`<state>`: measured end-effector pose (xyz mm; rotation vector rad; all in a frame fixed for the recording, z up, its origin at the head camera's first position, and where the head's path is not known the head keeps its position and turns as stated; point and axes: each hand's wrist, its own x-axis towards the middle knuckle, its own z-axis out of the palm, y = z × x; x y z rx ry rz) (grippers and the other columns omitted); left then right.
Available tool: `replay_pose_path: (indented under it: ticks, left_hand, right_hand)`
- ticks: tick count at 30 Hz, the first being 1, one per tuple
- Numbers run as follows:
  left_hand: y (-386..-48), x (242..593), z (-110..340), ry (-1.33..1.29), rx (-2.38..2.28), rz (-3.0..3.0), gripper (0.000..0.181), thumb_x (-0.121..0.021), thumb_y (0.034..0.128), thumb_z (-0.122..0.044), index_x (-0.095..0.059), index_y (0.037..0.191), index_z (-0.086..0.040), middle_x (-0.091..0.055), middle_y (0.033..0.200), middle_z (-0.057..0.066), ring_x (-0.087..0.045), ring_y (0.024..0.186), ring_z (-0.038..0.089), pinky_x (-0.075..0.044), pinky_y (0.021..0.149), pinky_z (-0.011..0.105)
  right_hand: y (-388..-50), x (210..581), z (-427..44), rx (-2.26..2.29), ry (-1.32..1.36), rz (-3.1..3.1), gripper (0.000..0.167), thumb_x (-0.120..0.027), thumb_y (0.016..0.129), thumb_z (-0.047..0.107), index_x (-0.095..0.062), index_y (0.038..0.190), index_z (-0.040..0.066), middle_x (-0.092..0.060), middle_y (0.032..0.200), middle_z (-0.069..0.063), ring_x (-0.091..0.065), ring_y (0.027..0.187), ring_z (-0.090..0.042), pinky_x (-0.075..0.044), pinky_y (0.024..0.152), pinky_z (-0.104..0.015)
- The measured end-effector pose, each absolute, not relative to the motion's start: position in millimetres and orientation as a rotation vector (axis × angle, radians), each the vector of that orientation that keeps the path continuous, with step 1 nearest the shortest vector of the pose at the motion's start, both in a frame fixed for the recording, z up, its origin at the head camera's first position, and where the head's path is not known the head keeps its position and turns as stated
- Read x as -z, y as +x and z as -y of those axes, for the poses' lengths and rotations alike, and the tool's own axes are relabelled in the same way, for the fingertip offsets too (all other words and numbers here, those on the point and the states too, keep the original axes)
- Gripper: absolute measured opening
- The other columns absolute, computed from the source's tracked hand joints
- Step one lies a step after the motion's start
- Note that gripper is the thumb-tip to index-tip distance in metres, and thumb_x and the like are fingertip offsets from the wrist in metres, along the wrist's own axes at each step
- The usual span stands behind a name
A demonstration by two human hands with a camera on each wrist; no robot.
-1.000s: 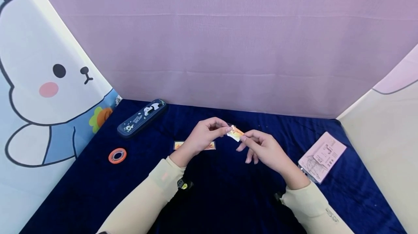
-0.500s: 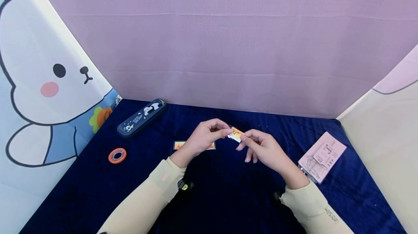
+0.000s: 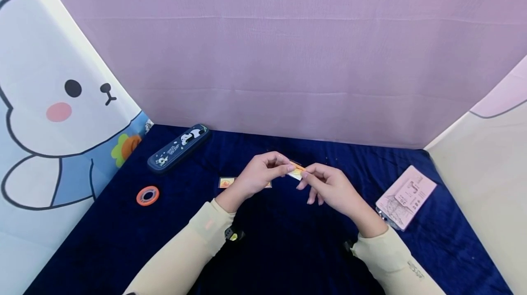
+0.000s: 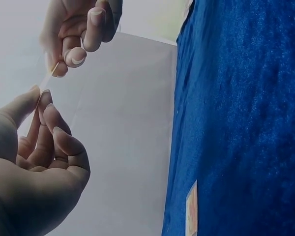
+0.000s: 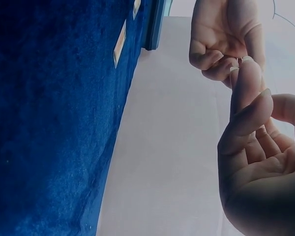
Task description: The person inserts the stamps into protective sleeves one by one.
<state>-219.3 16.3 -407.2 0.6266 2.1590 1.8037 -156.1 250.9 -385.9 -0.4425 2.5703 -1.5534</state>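
A small thin card (image 3: 296, 173), orange, yellow and white, is held up above the table between both hands. My left hand (image 3: 265, 170) pinches its left end between thumb and fingertips. At the other end, my right hand (image 3: 329, 186) pinches it with thumb and index finger, the other fingers loosely bent. In the left wrist view the card (image 4: 49, 78) appears edge-on as a thin line. Below the left wrist lies a similar orange-and-white printed card (image 3: 226, 183) on the cloth, partly covered by that arm; whether it is one card or two is hidden.
A dark blue panda pencil case (image 3: 179, 148) lies at the back left. Nearer stands an orange ring-shaped roll (image 3: 147, 196). At the right is a pink booklet or packet (image 3: 406, 198). Dark blue cloth (image 3: 284, 249) covers the table, with a lilac curtain (image 3: 288, 57) behind.
The held card has tilted, showing a narrower face with its orange edge uppermost. Both hands keep their pinch and have barely shifted.
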Motion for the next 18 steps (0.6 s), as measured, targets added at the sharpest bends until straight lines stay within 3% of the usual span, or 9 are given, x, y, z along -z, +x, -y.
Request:
replay_pose_path:
  ticks: [4, 10, 18]
  left_hand:
    - [-219.3, 406.9, -17.1, 0.631, -1.799, -2.168, 0.023, -0.078, 0.0993, -0.032, -0.076, 0.112, -0.013, -0.076, 0.102, 0.001, -0.067, 0.09, 0.015, -0.056, 0.091, 0.035]
    - [-218.7, 406.6, -17.5, 0.635, -1.774, -2.168, 0.025, -0.078, 0.0995, -0.037, -0.077, 0.113, -0.016, -0.073, 0.097, 0.0, -0.066, 0.091, 0.017, -0.057, 0.096, 0.048]
    - [-217.2, 405.0, -20.3, 0.627, -1.784, -2.158, 0.024, -0.078, 0.0991, -0.039, -0.078, 0.112, -0.019, -0.074, 0.097, -0.002, -0.067, 0.091, 0.016, -0.058, 0.098, 0.054]
  right_hand:
    - [-156.1, 385.3, -250.1, 1.552, -0.445, -2.586, 0.024, -0.06, 0.111, 0.032, -0.073, 0.113, 0.011, -0.08, 0.096, -0.007, -0.07, 0.06, -0.018, -0.057, 0.052, -0.035]
    - [-156.5, 385.9, -249.6, 1.556, -0.445, -2.599, 0.028, -0.06, 0.111, 0.03, -0.073, 0.113, 0.006, -0.08, 0.094, -0.009, -0.069, 0.058, -0.018, -0.057, 0.052, -0.036]
    - [-156.5, 385.6, -248.0, 1.565, -0.433, -2.604, 0.028, -0.059, 0.112, 0.033, -0.072, 0.113, 0.008, -0.08, 0.094, -0.008, -0.068, 0.057, -0.018, -0.057, 0.052, -0.038]
